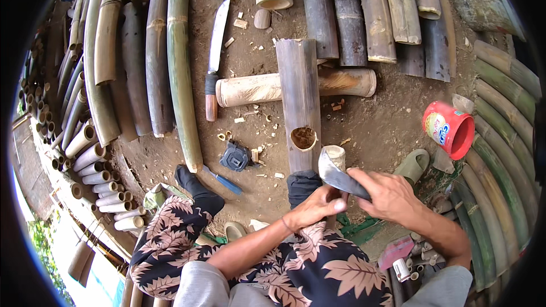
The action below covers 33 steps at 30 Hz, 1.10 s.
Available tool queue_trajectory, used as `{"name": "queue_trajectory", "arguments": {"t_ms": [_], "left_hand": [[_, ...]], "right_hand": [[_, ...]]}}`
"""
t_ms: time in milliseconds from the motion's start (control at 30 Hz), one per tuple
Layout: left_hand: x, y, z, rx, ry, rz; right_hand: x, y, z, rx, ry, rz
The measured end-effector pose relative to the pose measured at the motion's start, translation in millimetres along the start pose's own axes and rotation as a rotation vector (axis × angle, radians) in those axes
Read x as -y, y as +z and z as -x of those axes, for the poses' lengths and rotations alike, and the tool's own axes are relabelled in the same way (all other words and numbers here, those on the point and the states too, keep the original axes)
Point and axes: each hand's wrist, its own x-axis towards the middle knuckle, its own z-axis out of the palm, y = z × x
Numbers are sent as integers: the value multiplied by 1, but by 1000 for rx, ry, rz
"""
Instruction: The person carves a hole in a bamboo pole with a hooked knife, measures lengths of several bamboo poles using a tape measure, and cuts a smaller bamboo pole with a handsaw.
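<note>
My right hand (389, 193) grips a grey curved blade (336, 175) by its handle. The blade lies across a short pale bamboo piece (335, 153), which my left hand (311, 208) holds from below, fingers touching the blade's lower edge. Just to the left, a long dark bamboo tube (298, 88) with a round hole (303, 137) cut in its near end points away from me. It rests on a pale bamboo section (250, 89) lying crosswise. My knees in leaf-print trousers are below the hands.
A long knife (216, 45) with a wooden handle lies on the dirt at upper left. A black tape measure (235, 157) and a blue-handled tool (225, 181) lie near my left foot. A red plastic cup (450, 129) lies tipped at right beside a sandal (413, 165). Bamboo poles (178, 62) ring the spot.
</note>
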Motion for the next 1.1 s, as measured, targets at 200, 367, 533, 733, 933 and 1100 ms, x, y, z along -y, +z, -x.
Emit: {"name": "queue_trajectory", "arguments": {"t_ms": [200,367,533,733,933,1100], "left_hand": [[-22,20,-57,-491,126,896],[-17,12,-43,-498,59,831],[-28,-1,-11,-733,-163,210],[-56,-7,18,-744,-83,-61],[-24,-2,-34,-339,-36,837],[-27,-2,-23,-594,-136,578]], "right_hand": [[12,-4,-57,23,-108,633],[7,-12,-70,228,-126,370],[14,40,-58,245,116,-46],[43,58,-50,-21,-1,-124],[23,-6,-66,231,-34,379],[17,2,-73,295,29,94]]}}
